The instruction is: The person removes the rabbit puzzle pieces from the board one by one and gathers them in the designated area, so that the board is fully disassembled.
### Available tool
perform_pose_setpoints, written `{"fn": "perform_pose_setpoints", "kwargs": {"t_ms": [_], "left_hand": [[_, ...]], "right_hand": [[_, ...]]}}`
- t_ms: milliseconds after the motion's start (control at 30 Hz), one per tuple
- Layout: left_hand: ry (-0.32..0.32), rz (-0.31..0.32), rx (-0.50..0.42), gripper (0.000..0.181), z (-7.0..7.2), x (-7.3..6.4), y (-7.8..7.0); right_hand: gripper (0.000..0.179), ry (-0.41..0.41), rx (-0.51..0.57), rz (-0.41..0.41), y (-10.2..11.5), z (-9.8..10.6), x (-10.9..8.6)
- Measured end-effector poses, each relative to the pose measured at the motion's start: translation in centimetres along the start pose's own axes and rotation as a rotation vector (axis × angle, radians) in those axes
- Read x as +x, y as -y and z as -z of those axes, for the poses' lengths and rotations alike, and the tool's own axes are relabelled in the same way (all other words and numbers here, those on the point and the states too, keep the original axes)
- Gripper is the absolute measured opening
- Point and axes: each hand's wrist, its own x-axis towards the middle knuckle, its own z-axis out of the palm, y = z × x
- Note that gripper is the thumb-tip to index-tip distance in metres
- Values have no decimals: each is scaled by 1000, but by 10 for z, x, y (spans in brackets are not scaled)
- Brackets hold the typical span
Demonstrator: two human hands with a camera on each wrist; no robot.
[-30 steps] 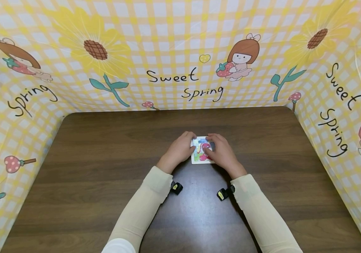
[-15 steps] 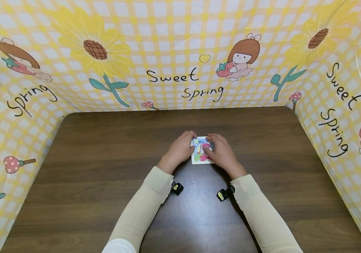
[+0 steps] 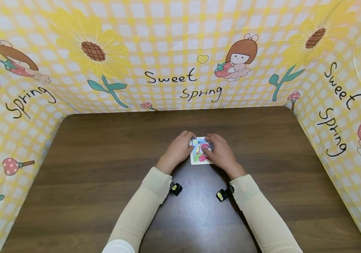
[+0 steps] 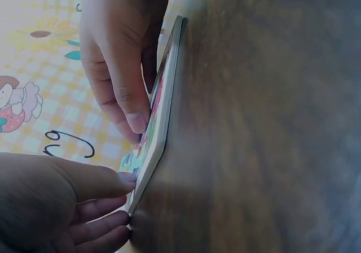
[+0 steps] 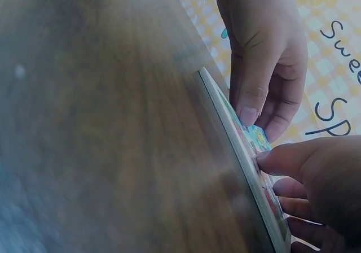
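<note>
A: Your L hand (image 3: 177, 150) & R hand (image 3: 224, 152) status?
B: Fingers curled, gripping pic. board (image 3: 199, 156) at opp. sides.
A: Board loc.?
B: On tabletop (image 3: 104, 175), btwn your hands.

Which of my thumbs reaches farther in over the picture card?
The right thumb: its tip lies well inside the picture card in the head view, whereas the left thumb is only at the card's left edge.
</note>
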Motion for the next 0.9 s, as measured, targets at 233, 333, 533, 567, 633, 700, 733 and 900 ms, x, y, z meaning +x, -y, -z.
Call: {"fn": "perform_pose_setpoints", "kwargs": {"t_ms": [233,333,533,567,633,700,733,900], "left_hand": [[-15,-12,8,30,1,0,-1],[-13,-12,8,30,2,0,0],[-15,-18,12,31,0,-1,2],[-16,-20,11,31,0,-1,3],[-17,-21,10,31,-1,-1,3],[-20,-22,6,31,-1,-1,4],[-20,-22,5,30,-1,0,4],[-31,-22,-10,29,0,-1,7]], "right_hand": [[45,-4,-1,3,1,1,-1],[46,1,-1,3,2,1,-1],[45,12,-4,-5,2,0,-2],[45,13,-3,-6,3,0,-2],[46,14,-1,-7,3,0,-2],[46,10,-1,-7,2,0,-2],[46,7,0,-6,3,1,-2],[45,-2,6,4,2,1,-2]]}}
